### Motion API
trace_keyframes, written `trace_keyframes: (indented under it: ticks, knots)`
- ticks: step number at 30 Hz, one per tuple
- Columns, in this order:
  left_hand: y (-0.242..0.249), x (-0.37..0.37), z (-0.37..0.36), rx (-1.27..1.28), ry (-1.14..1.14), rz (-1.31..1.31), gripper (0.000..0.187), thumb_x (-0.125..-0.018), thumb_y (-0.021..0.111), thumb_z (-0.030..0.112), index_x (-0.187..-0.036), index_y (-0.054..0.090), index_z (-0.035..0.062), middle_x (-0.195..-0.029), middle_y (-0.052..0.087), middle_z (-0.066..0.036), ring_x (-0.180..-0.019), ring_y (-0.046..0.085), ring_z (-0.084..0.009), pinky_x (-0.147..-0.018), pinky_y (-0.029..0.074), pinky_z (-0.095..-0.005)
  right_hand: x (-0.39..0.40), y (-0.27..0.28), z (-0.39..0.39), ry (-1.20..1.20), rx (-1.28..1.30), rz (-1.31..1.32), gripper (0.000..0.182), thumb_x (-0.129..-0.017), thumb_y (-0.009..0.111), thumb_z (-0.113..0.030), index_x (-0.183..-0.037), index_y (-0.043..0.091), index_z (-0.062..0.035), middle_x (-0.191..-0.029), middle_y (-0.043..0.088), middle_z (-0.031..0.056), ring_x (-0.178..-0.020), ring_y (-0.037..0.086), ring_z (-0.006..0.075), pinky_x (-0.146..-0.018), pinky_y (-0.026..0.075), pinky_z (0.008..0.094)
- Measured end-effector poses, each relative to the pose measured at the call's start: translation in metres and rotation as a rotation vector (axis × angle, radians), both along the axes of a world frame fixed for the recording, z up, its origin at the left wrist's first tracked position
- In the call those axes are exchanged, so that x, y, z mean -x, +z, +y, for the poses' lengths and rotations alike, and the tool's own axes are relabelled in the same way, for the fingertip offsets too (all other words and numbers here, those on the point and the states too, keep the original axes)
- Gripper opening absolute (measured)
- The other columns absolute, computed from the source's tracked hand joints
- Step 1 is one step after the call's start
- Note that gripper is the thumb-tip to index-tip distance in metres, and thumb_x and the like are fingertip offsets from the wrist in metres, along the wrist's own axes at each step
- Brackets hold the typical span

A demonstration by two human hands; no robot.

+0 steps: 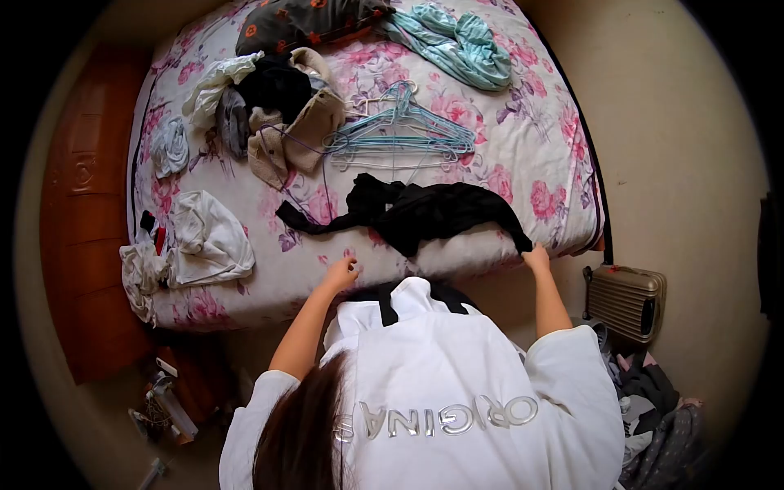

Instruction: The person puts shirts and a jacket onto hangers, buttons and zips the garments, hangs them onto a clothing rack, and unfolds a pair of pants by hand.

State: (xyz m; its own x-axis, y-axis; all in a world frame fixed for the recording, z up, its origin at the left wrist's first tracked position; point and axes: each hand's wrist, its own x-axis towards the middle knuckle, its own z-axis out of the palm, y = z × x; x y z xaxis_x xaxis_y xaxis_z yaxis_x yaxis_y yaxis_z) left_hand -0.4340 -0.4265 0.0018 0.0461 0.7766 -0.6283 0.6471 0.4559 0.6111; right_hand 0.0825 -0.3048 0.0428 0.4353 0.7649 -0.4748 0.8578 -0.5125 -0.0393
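A black garment (445, 214) lies stretched across the near part of the flowered bed (523, 139). My right hand (536, 257) pinches the end of its right sleeve at the bed's front edge. Below the garment's left part, my left hand (343, 271) hovers near the bed edge, fingers curled but apart, touching no cloth. Beyond the garment lies a pile of light blue and white hangers (400, 135). A thin purple hanger (327, 184) reaches from the clothes pile down to the garment's left sleeve.
Beige, black and grey clothes (286, 106) are heaped at the back left, white clothes (208, 237) at the front left. A dark pillow (306, 24) and a mint cloth (461, 49) lie at the back. A suitcase (627, 302) and piled clothes (653, 408) are on the right floor.
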Motion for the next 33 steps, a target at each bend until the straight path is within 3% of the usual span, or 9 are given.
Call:
trace_keyframes:
  ticks: [8, 12, 17, 18, 21, 22, 27, 31, 33]
  knots:
    - [-0.021, 0.0, 0.054, -0.436, 0.041, 0.25, 0.051, -0.069, 0.059, 0.011, -0.118, 0.044, 0.0097, -0.108, 0.052, -0.016, -0.099, 0.049, -0.0327, -0.083, 0.042, -0.0389, 0.15, -0.069, 0.011, 0.388, -0.372, 0.427, 0.066, -0.064, 0.066, -0.021, -0.121, 0.038, -0.0013, -0.113, 0.047, 0.0212, -0.106, 0.044, 0.0353, -0.092, 0.035, 0.0388]
    - [-0.033, -0.014, 0.104, -0.381, 0.017, 0.374, 0.062, -0.067, 0.062, 0.01, -0.124, 0.037, 0.0132, -0.121, 0.042, -0.014, -0.106, 0.044, -0.0312, -0.084, 0.041, -0.0406, 0.196, -0.08, 0.052, 0.421, -0.277, 0.417, 0.07, -0.067, 0.064, -0.022, -0.126, 0.031, -0.0043, -0.123, 0.04, 0.0164, -0.113, 0.037, 0.0326, -0.094, 0.034, 0.0384]
    - [-0.055, -0.026, 0.126, -0.239, -0.029, 0.606, 0.048, -0.066, 0.063, 0.01, -0.111, 0.048, 0.0099, -0.119, 0.043, -0.016, -0.109, 0.042, -0.0315, -0.086, 0.04, -0.0376, 0.209, -0.09, 0.086, 0.558, -0.112, 0.306, 0.079, -0.065, 0.068, -0.02, -0.129, 0.025, -0.005, -0.125, 0.038, 0.0156, -0.115, 0.037, 0.0317, -0.093, 0.036, 0.0374]
    - [-0.063, -0.027, 0.124, -0.219, -0.04, 0.646, 0.043, -0.067, 0.063, 0.01, -0.108, 0.05, 0.0093, -0.119, 0.043, -0.016, -0.108, 0.043, -0.0309, -0.085, 0.04, -0.0375, 0.207, -0.091, 0.089, 0.576, -0.088, 0.26, 0.066, -0.067, 0.066, -0.021, -0.124, 0.037, -0.0069, -0.117, 0.047, 0.0144, -0.108, 0.045, 0.0302, -0.088, 0.04, 0.037]
    - [-0.076, -0.026, 0.114, -0.371, 0.052, 0.565, 0.029, -0.07, 0.06, 0.008, -0.097, 0.053, 0.0048, -0.109, 0.05, -0.016, -0.102, 0.048, -0.0304, -0.082, 0.041, -0.0391, 0.192, -0.11, 0.09, 0.667, 0.179, 0.228, 0.041, -0.07, 0.063, -0.02, -0.107, 0.053, -0.0079, -0.101, 0.057, 0.0125, -0.095, 0.054, 0.0282, -0.083, 0.043, 0.0374]
    - [-0.077, -0.027, 0.11, -0.433, 0.116, 0.493, 0.026, -0.071, 0.058, 0.007, -0.096, 0.053, 0.0043, -0.105, 0.052, -0.016, -0.1, 0.048, -0.0308, -0.081, 0.04, -0.039, 0.186, -0.116, 0.084, 0.671, 0.137, 0.268, 0.021, -0.071, 0.059, -0.018, -0.089, 0.061, -0.0073, -0.087, 0.061, 0.0112, -0.087, 0.057, 0.0273, -0.078, 0.044, 0.0377]
    - [-0.05, -0.048, 0.099, -0.559, 0.52, 0.235, 0.016, -0.078, 0.049, 0.005, -0.093, 0.05, 0.001, -0.091, 0.055, -0.016, -0.089, 0.052, -0.0299, -0.078, 0.04, -0.0351, 0.14, -0.109, 0.063, 0.791, -0.216, 0.466, 0.012, -0.07, 0.058, -0.013, -0.081, 0.058, -0.0067, -0.079, 0.059, 0.008, -0.081, 0.056, 0.0246, -0.073, 0.043, 0.0368]
    - [-0.009, -0.079, 0.112, -0.752, 0.855, -0.006, 0.014, -0.086, 0.042, 0.008, -0.096, 0.048, 0.0001, -0.081, 0.049, -0.003, -0.073, 0.044, -0.0098, -0.066, 0.038, -0.0228, 0.081, -0.058, 0.071, 0.698, -0.524, 0.636, 0.008, -0.069, 0.058, -0.009, -0.075, 0.055, -0.0049, -0.073, 0.056, 0.007, -0.074, 0.053, 0.0253, -0.068, 0.042, 0.0355]
    - [0.009, -0.092, 0.126, -0.793, 1.008, -0.086, 0.011, -0.087, 0.041, 0.008, -0.095, 0.046, 0.0014, -0.081, 0.048, -0.001, -0.072, 0.043, -0.0089, -0.067, 0.037, -0.0212, 0.051, -0.025, 0.078, 0.679, -0.583, 0.658, 0.008, -0.068, 0.058, -0.008, -0.075, 0.055, -0.0047, -0.073, 0.056, 0.0073, -0.074, 0.053, 0.0254, -0.068, 0.042, 0.0346]
